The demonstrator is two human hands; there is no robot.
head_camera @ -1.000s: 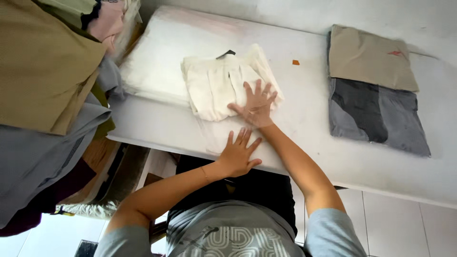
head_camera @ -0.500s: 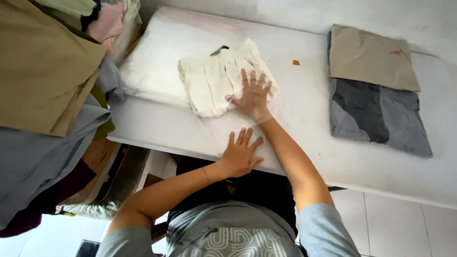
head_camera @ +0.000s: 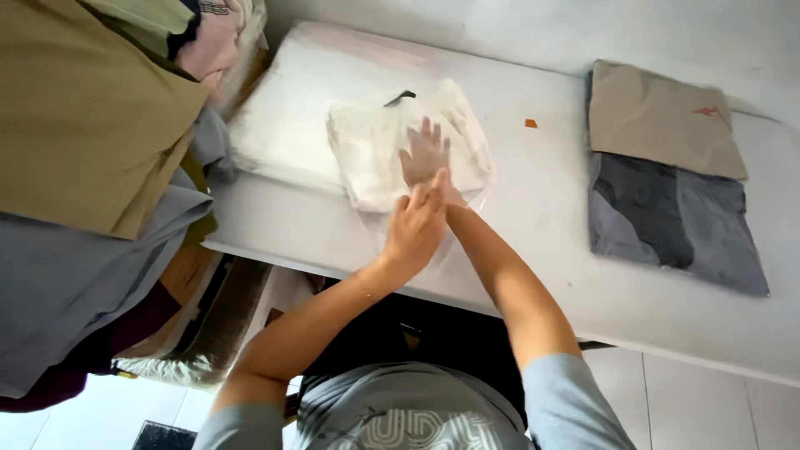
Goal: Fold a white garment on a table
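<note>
Right now you are pressing your right hand (head_camera: 425,154) flat, fingers spread, inside a clear plastic bag (head_camera: 433,242) and against the folded cream garment (head_camera: 392,150) lying in it; the film over that hand is blurring it a little, which is why it looks paler than your arm. Your left hand (head_camera: 417,225) is lying just behind it, nearer to you, palm down on the open mouth of the bag, apparently pinning the film to the white table (head_camera: 533,200) so the bag is not sliding while the cloth is being seated. The two hands are nearly touching, fingertips of the left against the wrist of the right, and neither is gripping anything: both are open and flat.

Beyond your fingertips the garment is resting partly on a stack of flat clear bags (head_camera: 292,108), which is giving it a smooth, slightly raised bed. Well off to the right of your right hand, a tan folded garment (head_camera: 658,117) is overlapping a dark grey one (head_camera: 667,217), both already bagged and lying flat. A small orange scrap (head_camera: 531,123) is sitting between them and your hands. To the left of your left arm, a heap of loose clothes (head_camera: 83,167) in olive, grey and pink is hanging close.
</note>
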